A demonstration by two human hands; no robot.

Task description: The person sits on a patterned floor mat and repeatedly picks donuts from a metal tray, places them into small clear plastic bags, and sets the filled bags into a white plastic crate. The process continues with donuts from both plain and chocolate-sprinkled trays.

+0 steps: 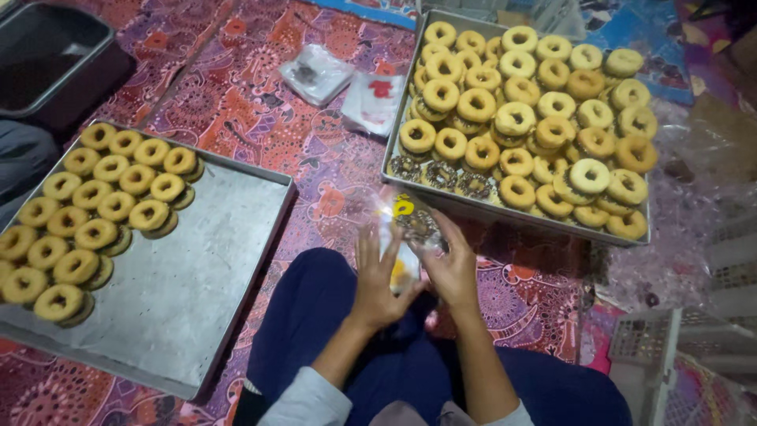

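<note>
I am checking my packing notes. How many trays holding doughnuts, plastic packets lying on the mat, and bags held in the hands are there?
Trays holding doughnuts: 2 (left tray, right tray)
Plastic packets on the mat: 2 (clear packet, red-marked packet)
Bags held: 1 (clear bag, between left hand and right hand)
Total: 5

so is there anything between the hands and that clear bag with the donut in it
Nothing visible. The left hand and right hand both press directly on the clear plastic bag, one on each side, with a dark-topped donut inside it. The two trays of donuts lie off to the sides, apart from the hands.
</note>
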